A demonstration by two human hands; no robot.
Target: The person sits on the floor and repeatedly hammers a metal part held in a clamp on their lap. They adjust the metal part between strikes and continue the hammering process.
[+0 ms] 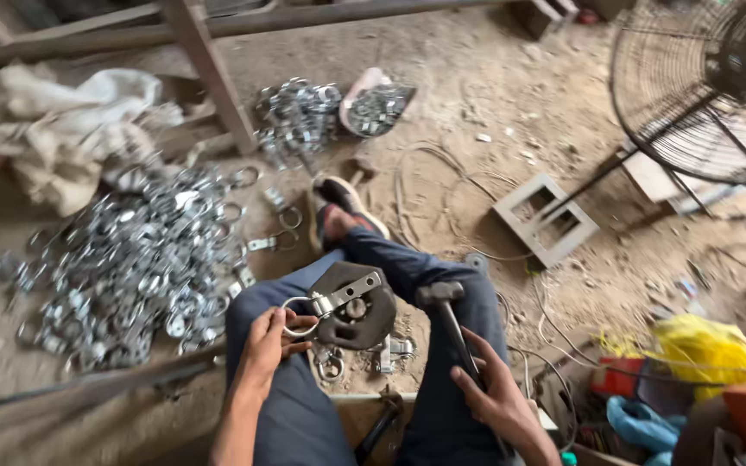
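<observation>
I sit on the dusty ground with my legs in blue jeans. My left hand (271,338) holds a shiny metal ring clamp (319,304) against a dark iron block (357,306) that rests between my knees. My right hand (496,395) grips the handle of a black hammer (445,304), whose head hovers just right of the block above my right thigh. Another clamp (331,363) lies on the ground under the block.
A large heap of metal clamps (135,267) spreads on the left, with a smaller heap (297,116) and a full scoop (377,108) further off. A standing fan (701,95), a grey frame (546,220), a yellow bag (708,349), wires and white sacks (66,129) surround me.
</observation>
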